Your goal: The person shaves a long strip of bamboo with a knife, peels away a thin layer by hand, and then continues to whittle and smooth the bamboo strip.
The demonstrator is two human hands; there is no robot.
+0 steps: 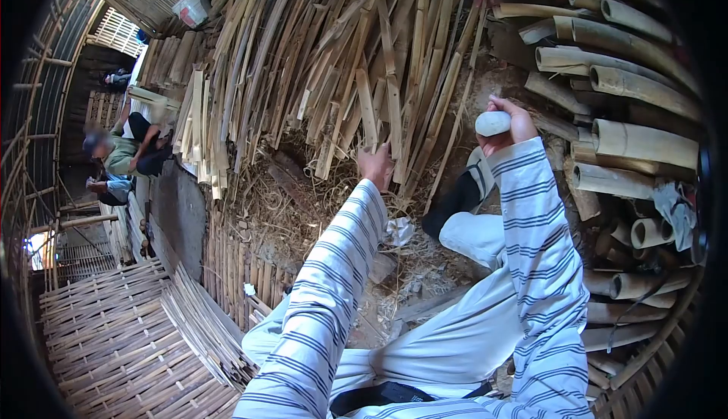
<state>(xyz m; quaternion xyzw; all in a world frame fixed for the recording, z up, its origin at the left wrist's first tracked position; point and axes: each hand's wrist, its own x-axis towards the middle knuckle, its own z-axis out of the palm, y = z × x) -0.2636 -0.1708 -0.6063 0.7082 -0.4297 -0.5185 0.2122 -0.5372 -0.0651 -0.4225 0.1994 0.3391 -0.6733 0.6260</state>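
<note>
— Over by the heap of split bamboo strips, what is the person in the striped sleeves doing?

— Sitting on the ground, legs in pale trousers stretching forward. The left hand is reaching up against the lower ends of the strips, just touching one of them. I am seeing it from the back, so I cannot tell whether the fingers are spread or gripping anything.

— And the other one?

— The right hand is lifting higher, fingers curling tight around a smooth whitish lump, roughly oval; it is sitting in the hand, clear of the ground. What it is made of I cannot tell.

— What is lying around them?

— Whole bamboo poles are stacking up on the right, cut ends facing us. Dry fibres and shavings are littering the dirt under the hands. A woven bamboo mat is lying at lower left.

— Anyone else?

— Another person is crouching well apart at the far left, beside more strips, under the lattice wall.
</note>
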